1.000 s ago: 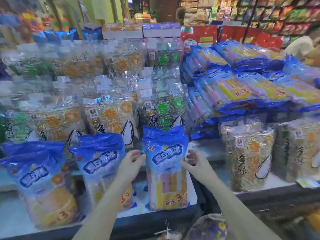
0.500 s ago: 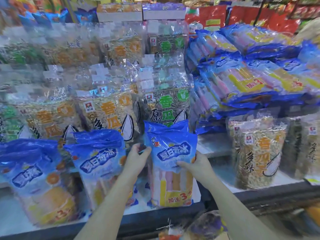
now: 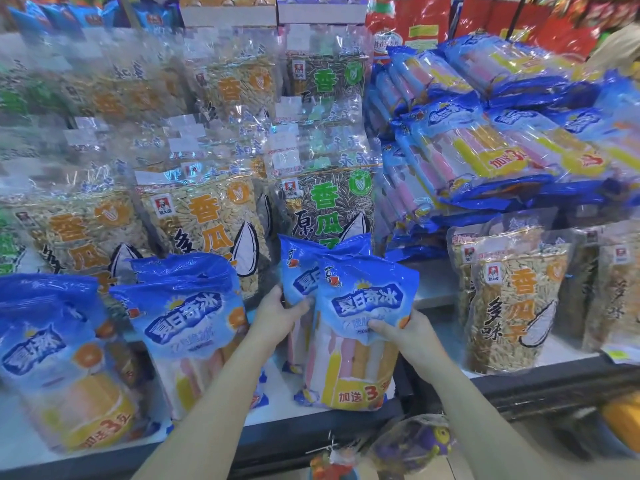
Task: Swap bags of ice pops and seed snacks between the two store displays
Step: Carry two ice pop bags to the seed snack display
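Observation:
A blue ice pop bag [image 3: 360, 327] stands upright at the front of the left display, with a second blue bag [image 3: 299, 271] right behind it. My right hand [image 3: 405, 336] grips the front bag's right side. My left hand [image 3: 280, 315] holds the left edge, where the two bags overlap. Two more ice pop bags [image 3: 187, 323] [image 3: 52, 358] stand to the left. Clear seed snack bags [image 3: 207, 216] fill the rows behind. On the right display, ice pop bags [image 3: 485, 150] lie stacked above upright seed bags [image 3: 512, 299].
A dark shelf edge [image 3: 519, 386] runs along the front of both displays. Below it hangs a clear bag with purple and yellow contents [image 3: 415, 441]. Red packages [image 3: 426, 26] stand at the back right. Someone's light sleeve [image 3: 620, 46] shows at the far right.
My view has moved closer and lower. Both hands closed in from the bag's sides and now grip it; the front ice pop bag has tilted slightly to the right.

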`<state>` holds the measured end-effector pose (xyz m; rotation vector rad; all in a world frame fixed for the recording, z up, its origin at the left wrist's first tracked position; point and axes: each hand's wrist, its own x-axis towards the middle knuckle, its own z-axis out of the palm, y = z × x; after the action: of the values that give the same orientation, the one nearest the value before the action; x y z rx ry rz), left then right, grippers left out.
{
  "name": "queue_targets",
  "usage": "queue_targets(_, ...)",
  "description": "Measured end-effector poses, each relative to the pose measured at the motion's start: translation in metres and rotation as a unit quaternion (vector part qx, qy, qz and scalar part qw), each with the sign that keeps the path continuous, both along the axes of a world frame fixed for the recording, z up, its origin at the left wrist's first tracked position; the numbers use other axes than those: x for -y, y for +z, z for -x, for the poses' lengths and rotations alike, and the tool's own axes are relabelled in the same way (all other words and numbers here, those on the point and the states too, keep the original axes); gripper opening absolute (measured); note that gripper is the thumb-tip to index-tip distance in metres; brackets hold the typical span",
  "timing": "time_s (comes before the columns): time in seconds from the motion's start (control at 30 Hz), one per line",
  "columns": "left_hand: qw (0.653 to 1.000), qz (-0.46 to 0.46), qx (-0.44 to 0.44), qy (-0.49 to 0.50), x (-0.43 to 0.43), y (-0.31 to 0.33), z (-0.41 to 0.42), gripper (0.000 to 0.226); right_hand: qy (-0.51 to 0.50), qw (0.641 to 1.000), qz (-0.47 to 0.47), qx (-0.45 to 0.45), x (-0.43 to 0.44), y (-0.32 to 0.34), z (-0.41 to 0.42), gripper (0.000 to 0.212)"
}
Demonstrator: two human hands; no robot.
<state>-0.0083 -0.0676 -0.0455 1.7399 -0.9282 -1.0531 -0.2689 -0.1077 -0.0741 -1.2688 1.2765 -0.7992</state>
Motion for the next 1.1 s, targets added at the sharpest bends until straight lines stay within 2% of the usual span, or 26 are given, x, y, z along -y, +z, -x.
queue_targets(0.2, 1.000, 0.000, 0.008, -0.003, 0.006, -0.007, -0.002, 0.034, 0.028, 0.999, -0.042, 0.008, -0.011, -0.013, 0.002, 0.044)
queue_targets(0.53, 1.000, 0.021, -0.009, -0.017, 0.006, -0.007, 0.001, 0.039, -0.030, 0.997, -0.040, 0.054, -0.036, -0.017, -0.004, 0.037)
queue_targets(0.7, 0.999, 0.042, -0.004, 0.004, 0.001, -0.008, 0.002, 0.044, -0.047, 0.995, -0.044, 0.079, -0.043, -0.013, 0.000, 0.051)
queue_targets(0.87, 0.997, 0.071, -0.018, -0.008, -0.004, -0.010, 0.005, 0.048, -0.061, 0.995, -0.043, 0.063, -0.054, -0.006, 0.017, 0.039)
queue_targets(1.0, 0.994, 0.100, 0.000, -0.041, -0.012, 0.007, 0.020, 0.021, -0.102, 0.992, -0.041, 0.056, -0.062, 0.000, 0.050, 0.043)
queue_targets(1.1, 0.992, 0.109, 0.009, -0.069, -0.015, 0.022, 0.034, 0.013, -0.141, 0.987, -0.030, 0.073, -0.070, 0.009, 0.079, 0.043)
